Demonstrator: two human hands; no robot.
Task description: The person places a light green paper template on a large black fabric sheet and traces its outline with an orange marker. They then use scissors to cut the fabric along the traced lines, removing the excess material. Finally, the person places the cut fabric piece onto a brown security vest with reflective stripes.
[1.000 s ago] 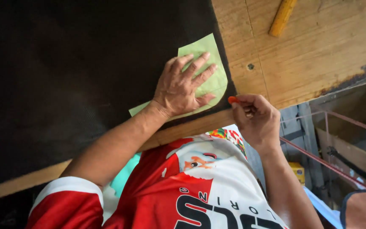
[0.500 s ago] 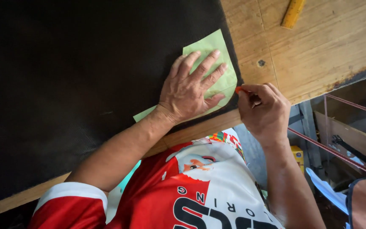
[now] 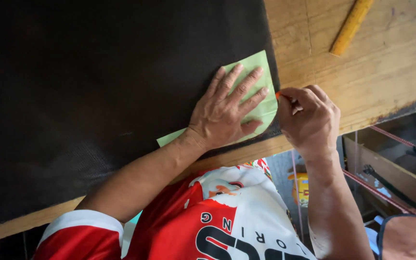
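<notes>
My left hand (image 3: 226, 110) lies flat with fingers spread on a light green paper pattern (image 3: 252, 70), pressing it onto a large sheet of black fabric (image 3: 97, 82). My right hand (image 3: 309, 115) is closed around a small orange marking piece (image 3: 279, 95), whose tip touches the right edge of the green pattern near the fabric's border. Most of the orange piece is hidden in my fingers.
The fabric lies on a wooden worktable (image 3: 386, 72). A yellow ruler (image 3: 351, 26) rests on the bare wood at the upper right. Past the table's edge on the right are a wooden box, red cords (image 3: 391, 135) and a yellow object (image 3: 300, 188) lower down.
My right hand with the orange piece has slid up along the pattern's right edge. The left hand stays pressed on the pattern.
</notes>
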